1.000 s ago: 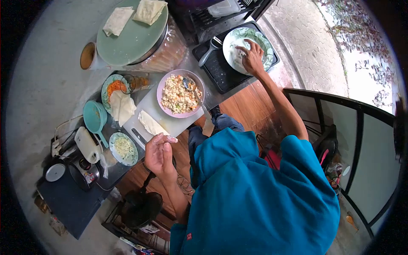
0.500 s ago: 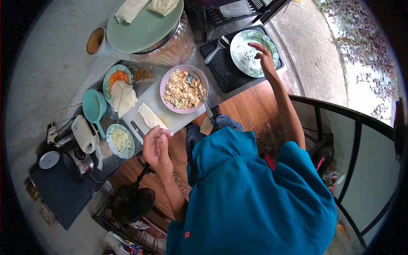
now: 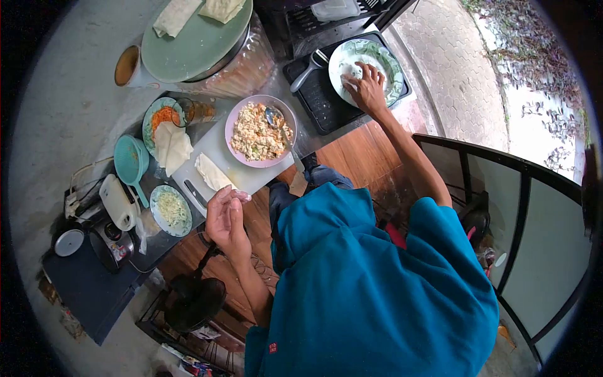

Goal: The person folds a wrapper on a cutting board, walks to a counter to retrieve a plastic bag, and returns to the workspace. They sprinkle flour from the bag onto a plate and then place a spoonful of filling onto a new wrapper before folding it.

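Note:
My right hand reaches down over a green-and-white plate, its fingers spread and their tips at the white smears on it. Whether they press on the surface cannot be told. My left hand hovers palm up beside the cutting board, fingers loosely curled, whitish residue on the tips, nothing held. Close to it, a rolled wrapper lies on the board. A pink bowl of crumbly filling stands there too, with a spoon in it.
Loose wrapper sheets overlap a plate of shredded carrot. Nearby are a glass, a teal strainer and shredded cabbage. A green plate at the back bears rolls. A black tray supports the smeared plate.
My right hand has moved from the plate's upper right down toward its middle, fingers lowered onto the smears. My left hand stays nearly still. The whole view has shifted slightly.

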A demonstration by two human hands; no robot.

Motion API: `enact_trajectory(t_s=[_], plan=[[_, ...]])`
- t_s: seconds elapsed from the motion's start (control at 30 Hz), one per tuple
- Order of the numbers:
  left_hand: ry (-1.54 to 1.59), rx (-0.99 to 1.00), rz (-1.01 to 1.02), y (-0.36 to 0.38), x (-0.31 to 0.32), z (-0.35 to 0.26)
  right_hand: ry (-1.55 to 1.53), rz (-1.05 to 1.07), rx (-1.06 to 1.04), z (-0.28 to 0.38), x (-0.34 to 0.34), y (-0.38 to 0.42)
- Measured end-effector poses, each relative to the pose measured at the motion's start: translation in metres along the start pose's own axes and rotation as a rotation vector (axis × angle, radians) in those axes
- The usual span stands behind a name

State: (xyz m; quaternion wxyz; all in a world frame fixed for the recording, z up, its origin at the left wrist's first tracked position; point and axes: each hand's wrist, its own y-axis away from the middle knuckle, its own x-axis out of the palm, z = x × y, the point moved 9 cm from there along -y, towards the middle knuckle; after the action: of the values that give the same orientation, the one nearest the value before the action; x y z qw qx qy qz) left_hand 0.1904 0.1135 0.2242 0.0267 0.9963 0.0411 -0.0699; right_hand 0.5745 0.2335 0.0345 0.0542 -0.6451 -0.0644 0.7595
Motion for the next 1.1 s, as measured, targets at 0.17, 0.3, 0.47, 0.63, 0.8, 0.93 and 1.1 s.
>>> enact_trajectory(t_s=[0.17,0.3,0.47,0.63,0.8,0.93,1.1], plan=[[0.000,-0.001,0.016,-0.002,0.003,-0.003,-0.067,-0.040,0.011,0.000,-0.006,-0.001],[0.002,-0.007,0.026,-0.004,0.006,-0.005,-0.037,-0.096,0.005,0.005,-0.010,0.001],[0.002,-0.002,0.029,-0.004,0.004,-0.006,0.003,-0.030,0.013,-0.003,-0.009,0.000],[-0.025,-0.013,-0.005,-0.005,0.000,-0.002,-0.054,0.001,-0.005,-0.002,-0.009,-0.002],[0.020,-0.001,-0.022,-0.004,-0.004,0.000,-0.075,-0.023,-0.015,-0.008,-0.012,-0.002],[0.022,0.010,-0.012,-0.005,-0.004,0.000,-0.035,-0.028,-0.017,-0.005,-0.004,0.003],[0.082,0.019,-0.016,-0.005,-0.013,0.005,-0.064,-0.037,0.015,-0.008,-0.012,0.004]])
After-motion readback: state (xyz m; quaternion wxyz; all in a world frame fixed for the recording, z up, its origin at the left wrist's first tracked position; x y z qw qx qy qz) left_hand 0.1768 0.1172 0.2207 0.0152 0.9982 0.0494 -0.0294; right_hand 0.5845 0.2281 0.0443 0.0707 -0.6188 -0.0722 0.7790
